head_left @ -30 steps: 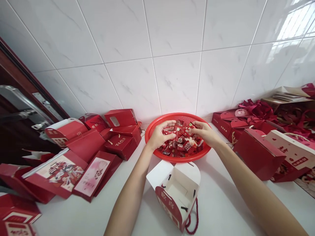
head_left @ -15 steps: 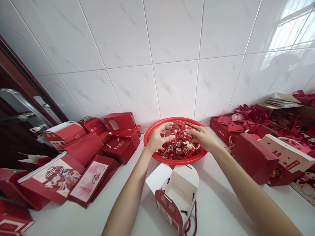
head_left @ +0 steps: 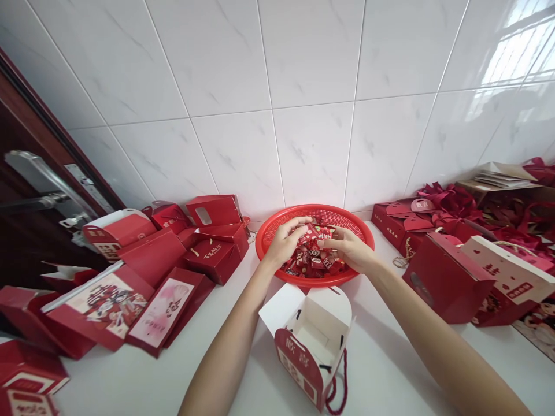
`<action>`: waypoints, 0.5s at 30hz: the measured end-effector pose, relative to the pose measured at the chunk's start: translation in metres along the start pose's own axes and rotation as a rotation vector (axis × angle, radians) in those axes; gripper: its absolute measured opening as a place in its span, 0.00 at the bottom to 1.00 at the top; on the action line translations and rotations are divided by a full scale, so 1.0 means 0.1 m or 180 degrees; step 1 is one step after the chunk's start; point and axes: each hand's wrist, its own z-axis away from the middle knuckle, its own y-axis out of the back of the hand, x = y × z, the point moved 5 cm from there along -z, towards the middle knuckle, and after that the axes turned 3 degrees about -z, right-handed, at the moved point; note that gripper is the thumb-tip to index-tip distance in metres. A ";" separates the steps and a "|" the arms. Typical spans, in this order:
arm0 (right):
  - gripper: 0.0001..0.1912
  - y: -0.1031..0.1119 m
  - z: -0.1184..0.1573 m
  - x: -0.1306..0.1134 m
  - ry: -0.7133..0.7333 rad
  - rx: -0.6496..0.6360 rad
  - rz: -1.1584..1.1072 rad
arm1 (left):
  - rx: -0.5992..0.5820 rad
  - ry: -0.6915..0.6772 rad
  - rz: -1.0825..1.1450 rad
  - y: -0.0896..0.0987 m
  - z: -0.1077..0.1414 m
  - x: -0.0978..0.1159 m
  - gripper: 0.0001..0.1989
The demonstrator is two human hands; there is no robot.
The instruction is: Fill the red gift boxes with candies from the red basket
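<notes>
Both hands are over a red plastic basket (head_left: 370, 228) filled with small wrapped candies (head_left: 313, 263). My left hand (head_left: 281, 244) is closed on red-wrapped candies (head_left: 309, 233), some with white dots. My right hand (head_left: 350, 249), fingers curled inward, grips more red candies (head_left: 324, 233) right beside them; the exact number is hidden. In front of the basket, between my forearms, stands an open candy box (head_left: 299, 370) with a white inside and red printed front. Its flaps are raised, nothing lies in it, and a dark red cord handle (head_left: 344, 381) hangs at its right.
Red gift boxes (head_left: 160, 318) of several shapes crowd the left side of the white tabletop (head_left: 381, 370). More boxes (head_left: 448, 277) and dark red ribbons (head_left: 451, 202) are heaped on the right. A tiled wall (head_left: 312, 150) rises behind the basket, and a door handle (head_left: 43, 179) is at far left.
My hands have drawn closer together over the basket. Candies have been gathered up between them, and the fingers have curled in. The open box stays in place.
</notes>
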 end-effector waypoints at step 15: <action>0.21 0.06 0.00 -0.06 0.0367 0.0320 -0.0153 | -0.0433 -0.0112 0.0693 -0.07 0.06 -0.01 0.32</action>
